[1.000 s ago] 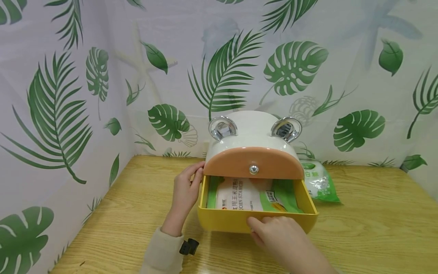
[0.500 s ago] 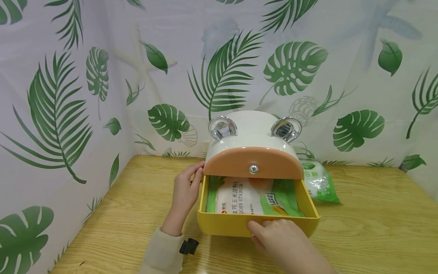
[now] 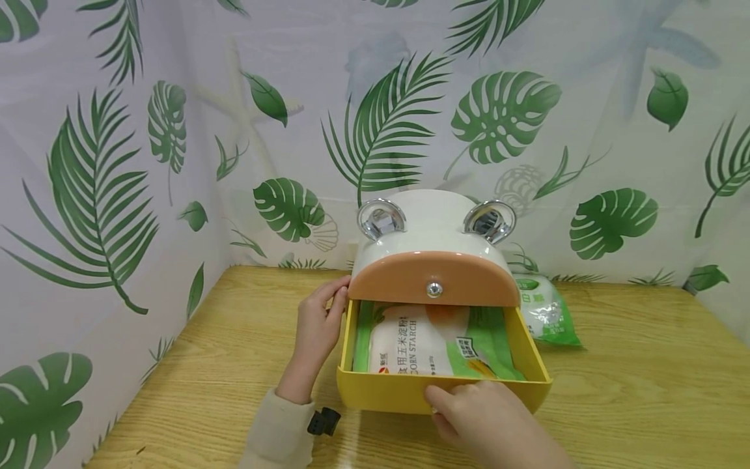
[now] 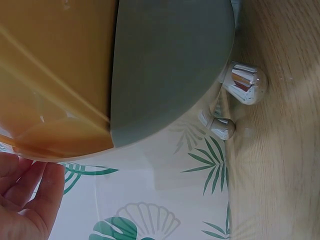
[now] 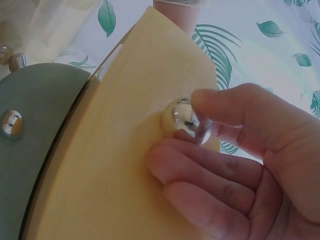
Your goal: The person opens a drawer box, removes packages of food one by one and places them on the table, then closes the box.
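A yellow drawer (image 3: 387, 394) stands pulled out of a white animal-shaped cabinet (image 3: 433, 225). Inside it lies a green and white bag of corn starch (image 3: 422, 339), its rear part under the cabinet. My right hand (image 3: 492, 417) is at the drawer's front; in the right wrist view its thumb and fingers pinch a round silver knob (image 5: 186, 120). Against the cabinet's left side rests my left hand (image 3: 319, 319), its fingers fairly straight; the left wrist view shows the fingertips (image 4: 52, 172) touching the side's edge.
Above the open drawer is a closed orange drawer (image 3: 398, 280) with its own knob (image 3: 434, 290). A grey-green drawer front (image 5: 40, 135) lies below. Right of the cabinet, a green and white bag (image 3: 545, 312) sits on the wooden table (image 3: 638, 378). Leaf-print cloth hangs behind.
My right hand has drawn the yellow drawer further out toward me, and more of the corn starch bag shows. The left hand keeps its place on the cabinet's side.
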Demonstrator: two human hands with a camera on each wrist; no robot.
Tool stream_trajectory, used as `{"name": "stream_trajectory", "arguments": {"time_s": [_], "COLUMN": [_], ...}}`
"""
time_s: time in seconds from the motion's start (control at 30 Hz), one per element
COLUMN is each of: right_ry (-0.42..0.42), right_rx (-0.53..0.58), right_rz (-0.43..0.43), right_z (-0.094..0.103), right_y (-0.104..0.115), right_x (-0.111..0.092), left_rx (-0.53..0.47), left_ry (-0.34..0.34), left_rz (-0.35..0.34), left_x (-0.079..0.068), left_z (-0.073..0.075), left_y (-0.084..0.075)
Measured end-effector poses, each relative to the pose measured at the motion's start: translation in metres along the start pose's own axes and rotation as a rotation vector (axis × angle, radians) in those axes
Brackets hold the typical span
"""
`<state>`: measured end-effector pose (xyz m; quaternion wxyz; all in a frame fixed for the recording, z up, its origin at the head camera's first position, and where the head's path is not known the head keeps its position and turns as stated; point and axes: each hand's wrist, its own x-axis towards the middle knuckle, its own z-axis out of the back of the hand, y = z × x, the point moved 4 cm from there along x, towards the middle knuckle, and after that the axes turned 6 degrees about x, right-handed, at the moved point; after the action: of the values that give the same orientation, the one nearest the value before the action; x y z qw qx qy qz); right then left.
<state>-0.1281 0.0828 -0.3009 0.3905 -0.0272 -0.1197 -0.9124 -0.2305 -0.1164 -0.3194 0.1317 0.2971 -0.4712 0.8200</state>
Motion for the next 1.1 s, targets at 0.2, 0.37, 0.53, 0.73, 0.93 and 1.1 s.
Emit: {"name": "stream_trajectory", "arguments": {"time_s": [0.2, 0.37, 0.53, 0.73, 0.93, 1.1], "right_ry": [-0.06, -0.061, -0.308, -0.52, -0.359, -0.089], "right_rx": [-0.016, 0.036, -0.005, -0.024, -0.057, -0.027], "right_rz": [0.027, 0.031, 0.148, 0.224, 0.137, 0.024], "right_z": [0.004, 0.01, 0.028, 0.049, 0.058, 0.049], "right_y": [0.003, 0.002, 0.002, -0.007, -0.024, -0.04], "right_x": [-0.001, -0.003, -0.01, -0.009, 0.006, 0.022], "left_rx": [0.001, 0.0, -0.021, -0.011, -0.012, -0.019], "left_ry": [-0.005, -0.008, -0.007, -0.001, -0.002, 0.003], "left_rz": [-0.002, 0.004, 0.008, 0.01, 0.002, 0.001], "left_x": [0.0, 0.0, 0.0, 0.0, 0.001, 0.001], "left_z": [0.001, 0.001, 0.0, 0.0, 0.001, 0.0], "left_y": [0.002, 0.001, 0.001, 0.0, 0.001, 0.0]}}
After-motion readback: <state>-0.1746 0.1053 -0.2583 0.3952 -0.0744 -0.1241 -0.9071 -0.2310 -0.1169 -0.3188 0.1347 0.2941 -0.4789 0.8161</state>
